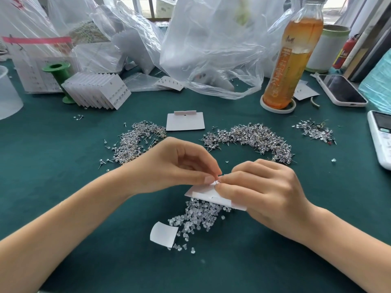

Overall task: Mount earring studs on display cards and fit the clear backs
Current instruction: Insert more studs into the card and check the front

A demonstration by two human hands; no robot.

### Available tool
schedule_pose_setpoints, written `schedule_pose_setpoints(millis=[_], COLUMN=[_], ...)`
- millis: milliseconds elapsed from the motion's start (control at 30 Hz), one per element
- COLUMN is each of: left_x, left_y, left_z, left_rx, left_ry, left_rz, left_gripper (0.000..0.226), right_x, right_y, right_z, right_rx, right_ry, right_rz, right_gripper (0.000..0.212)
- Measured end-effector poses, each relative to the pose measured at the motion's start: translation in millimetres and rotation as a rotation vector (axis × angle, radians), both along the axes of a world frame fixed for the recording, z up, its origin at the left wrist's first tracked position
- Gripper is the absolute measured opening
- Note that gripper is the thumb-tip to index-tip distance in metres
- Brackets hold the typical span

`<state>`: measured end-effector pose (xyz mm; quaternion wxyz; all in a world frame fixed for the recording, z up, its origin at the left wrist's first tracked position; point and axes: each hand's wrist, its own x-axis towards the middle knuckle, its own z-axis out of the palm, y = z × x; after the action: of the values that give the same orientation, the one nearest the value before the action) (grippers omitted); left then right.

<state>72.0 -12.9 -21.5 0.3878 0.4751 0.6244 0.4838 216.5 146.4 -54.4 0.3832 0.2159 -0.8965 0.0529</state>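
My left hand [179, 166] and my right hand [262, 191] meet over a white display card [211, 196] held above the green cloth. Both hands pinch at the card's upper edge, where a thin stud pin [216, 182] shows between the fingertips. Under the card lies a heap of clear backs [196, 216]. Two piles of earring studs [137, 142] [254, 138] lie beyond my hands, and a smaller pile [315, 131] sits to the right. A blank card [185, 121] lies between the piles. A stack of filled cards [97, 90] leans at the back left.
A curled paper scrap [163, 233] lies near the backs. A tea bottle [292, 60] stands on a tape ring at the back right, beside a phone [342, 89] and a calculator [380, 138]. Plastic bags [211, 45] crowd the back; a green spool [57, 72] stands left.
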Motion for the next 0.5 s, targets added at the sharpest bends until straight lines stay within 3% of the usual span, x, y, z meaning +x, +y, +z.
schedule_pose_setpoints(millis=[500], left_x=[2.9], left_y=[0.6], left_z=[2.9], left_rx=[0.033], left_ry=[0.181], left_rz=[0.012], left_gripper=[0.014], right_x=[-0.5], right_y=[-2.0], right_z=[0.3], right_rx=[-0.029], right_ry=[-0.035], right_rz=[0.002], right_gripper=[0.028])
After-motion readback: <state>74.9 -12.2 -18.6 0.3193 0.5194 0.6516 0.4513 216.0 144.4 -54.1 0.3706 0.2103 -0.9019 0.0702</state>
